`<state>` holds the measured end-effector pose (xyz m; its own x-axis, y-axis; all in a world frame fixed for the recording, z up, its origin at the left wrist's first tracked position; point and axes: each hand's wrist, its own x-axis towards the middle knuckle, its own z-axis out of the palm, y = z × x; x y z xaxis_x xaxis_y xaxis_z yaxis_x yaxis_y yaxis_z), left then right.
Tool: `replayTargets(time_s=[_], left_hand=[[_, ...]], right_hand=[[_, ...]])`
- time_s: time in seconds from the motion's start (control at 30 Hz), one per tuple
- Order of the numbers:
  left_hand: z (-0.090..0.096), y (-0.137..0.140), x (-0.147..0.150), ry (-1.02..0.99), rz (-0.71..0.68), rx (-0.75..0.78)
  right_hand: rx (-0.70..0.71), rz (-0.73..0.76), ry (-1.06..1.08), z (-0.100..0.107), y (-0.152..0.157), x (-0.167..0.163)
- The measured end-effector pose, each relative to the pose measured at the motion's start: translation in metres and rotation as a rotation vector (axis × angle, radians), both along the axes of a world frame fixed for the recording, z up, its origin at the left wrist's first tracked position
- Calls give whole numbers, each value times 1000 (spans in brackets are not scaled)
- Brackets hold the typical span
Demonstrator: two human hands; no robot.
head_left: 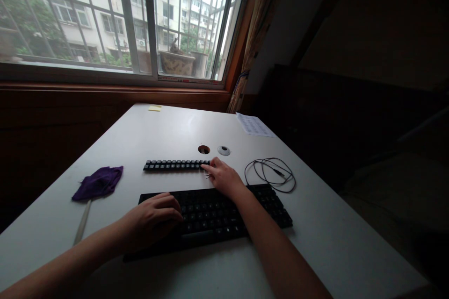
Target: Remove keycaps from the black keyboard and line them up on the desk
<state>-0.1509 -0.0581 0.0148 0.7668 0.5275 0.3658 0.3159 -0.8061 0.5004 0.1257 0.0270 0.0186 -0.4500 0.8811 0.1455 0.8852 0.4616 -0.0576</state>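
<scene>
A black keyboard (206, 218) lies on the white table in front of me. My left hand (156, 217) rests over its left part, fingers bent down across the keys and the thumb hidden. Behind the keyboard, black keycaps (171, 165) stand in two neat rows. My right hand (222, 175) reaches over the keyboard to the right end of these rows, with thumb and forefinger closed at a keycap (205, 166). A small shiny metal piece (207, 176) shows beneath those fingers; its kind is unclear.
A coiled black cable (271, 175) lies to the right of the keyboard. On the left are a purple cloth (98, 182) and a pale flat stick (83, 222). A round hole (204, 149), a grey grommet (223, 150), printed paper (254, 124) and yellow notes (155, 108) lie farther back.
</scene>
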Motion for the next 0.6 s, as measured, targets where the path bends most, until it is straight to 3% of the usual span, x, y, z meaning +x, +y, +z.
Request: replayTargets(time_s=[0.6], left_hand=[[1,0,0,-4,5,7]], right_hand=[[-5,6,11,0,0,-2]])
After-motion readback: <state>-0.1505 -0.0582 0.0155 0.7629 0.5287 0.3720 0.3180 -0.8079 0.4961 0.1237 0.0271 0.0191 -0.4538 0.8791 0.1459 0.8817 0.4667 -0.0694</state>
